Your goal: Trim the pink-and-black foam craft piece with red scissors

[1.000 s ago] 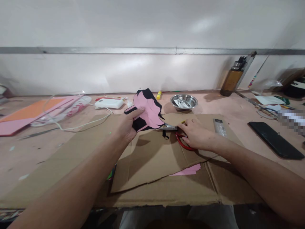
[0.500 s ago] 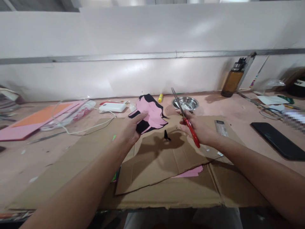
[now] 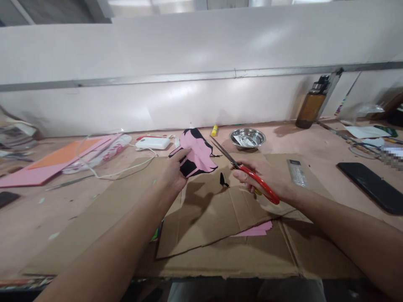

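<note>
My left hand point(image 3: 176, 170) pinches a pink and black paper cutout point(image 3: 200, 153) by its lower left edge, holding it above the cardboard. Its outline is wavy, with black showing around and between the pink. In my right hand point(image 3: 252, 176) are red-handled scissors point(image 3: 256, 180), their slim blades pointing up and left towards the cutout's right edge without clearly touching it. A small black scrap point(image 3: 223, 180) lies on the cardboard sheet point(image 3: 217, 222) between and below both hands.
A metal bowl point(image 3: 258, 144) with scraps, a yellow glue stick point(image 3: 214, 131) and a white device point(image 3: 153, 143) stand at the back. Pink and orange sheets point(image 3: 63, 155) lie left. On the right are a black phone point(image 3: 371, 186), an amber bottle point(image 3: 310, 109) and a clear-and-black strip point(image 3: 296, 174).
The scissors have swung from pointing nearly straight up to leaning left, their tips lower and nearer the cutout. My left hand keeps hold of the cutout, which has tilted slightly.
</note>
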The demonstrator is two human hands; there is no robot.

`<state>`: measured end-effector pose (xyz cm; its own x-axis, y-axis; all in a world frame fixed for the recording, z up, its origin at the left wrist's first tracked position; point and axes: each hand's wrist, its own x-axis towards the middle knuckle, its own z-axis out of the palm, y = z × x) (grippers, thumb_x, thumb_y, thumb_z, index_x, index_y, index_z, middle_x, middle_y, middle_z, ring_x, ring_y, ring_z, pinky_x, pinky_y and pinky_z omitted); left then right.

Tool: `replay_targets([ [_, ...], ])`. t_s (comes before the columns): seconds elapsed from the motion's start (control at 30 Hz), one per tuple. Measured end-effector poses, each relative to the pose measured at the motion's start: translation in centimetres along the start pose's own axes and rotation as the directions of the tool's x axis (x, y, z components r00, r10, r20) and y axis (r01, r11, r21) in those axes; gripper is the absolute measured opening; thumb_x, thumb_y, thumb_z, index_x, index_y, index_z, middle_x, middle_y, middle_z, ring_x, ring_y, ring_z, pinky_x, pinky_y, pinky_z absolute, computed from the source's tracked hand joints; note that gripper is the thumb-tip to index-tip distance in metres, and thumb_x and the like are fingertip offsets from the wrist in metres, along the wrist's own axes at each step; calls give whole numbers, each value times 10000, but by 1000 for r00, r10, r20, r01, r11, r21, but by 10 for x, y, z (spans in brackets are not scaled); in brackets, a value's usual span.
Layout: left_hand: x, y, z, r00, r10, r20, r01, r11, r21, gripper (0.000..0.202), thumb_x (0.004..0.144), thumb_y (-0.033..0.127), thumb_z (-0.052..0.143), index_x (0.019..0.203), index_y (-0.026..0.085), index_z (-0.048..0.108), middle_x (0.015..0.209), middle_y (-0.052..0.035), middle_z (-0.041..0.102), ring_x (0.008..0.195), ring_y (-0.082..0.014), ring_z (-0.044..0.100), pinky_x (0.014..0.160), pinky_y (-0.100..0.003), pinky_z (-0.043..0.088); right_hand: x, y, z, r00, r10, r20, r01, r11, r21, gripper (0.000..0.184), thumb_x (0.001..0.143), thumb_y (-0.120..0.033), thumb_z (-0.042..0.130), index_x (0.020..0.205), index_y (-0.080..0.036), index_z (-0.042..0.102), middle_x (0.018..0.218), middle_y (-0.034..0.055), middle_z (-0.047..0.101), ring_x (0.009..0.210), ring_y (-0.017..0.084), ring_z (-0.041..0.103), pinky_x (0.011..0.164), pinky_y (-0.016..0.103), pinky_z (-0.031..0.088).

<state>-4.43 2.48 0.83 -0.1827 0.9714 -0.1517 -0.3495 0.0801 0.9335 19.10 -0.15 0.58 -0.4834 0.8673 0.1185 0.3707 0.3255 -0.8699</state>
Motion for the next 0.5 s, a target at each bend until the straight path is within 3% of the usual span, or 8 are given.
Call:
replay_targets([
  [0.1,0,0,1,999,-2,-35,-3,993,-120,118,698,158,732,728,248,662,687,8,740,730,-197,720,597,-254,582,1,4,0,998,62,-1,-62,998,-1,333,876,-540,605,989,-230,647,685,-6,589,545,132,557,475,242,435],
  [0.27,1,0,0,995,68,67,-56,983,-172,250,658,104,757,845,254,686,839,13,770,839,-192,719,760,-277,584,2,11,-3,988,152,12,-153,988,22,452,846,-626,596,1093,-248,632,770,16,626,533,136,569,393,231,445],
  [0.5,8,2,-5,991,126,40,-118,979,-166,238,658,85,772,768,274,677,766,28,759,914,-182,712,756,-194,558,3,9,-6,989,149,18,-150,986,74,328,870,-506,621,1039,-224,620,689,-17,574,518,112,546,404,194,441],
])
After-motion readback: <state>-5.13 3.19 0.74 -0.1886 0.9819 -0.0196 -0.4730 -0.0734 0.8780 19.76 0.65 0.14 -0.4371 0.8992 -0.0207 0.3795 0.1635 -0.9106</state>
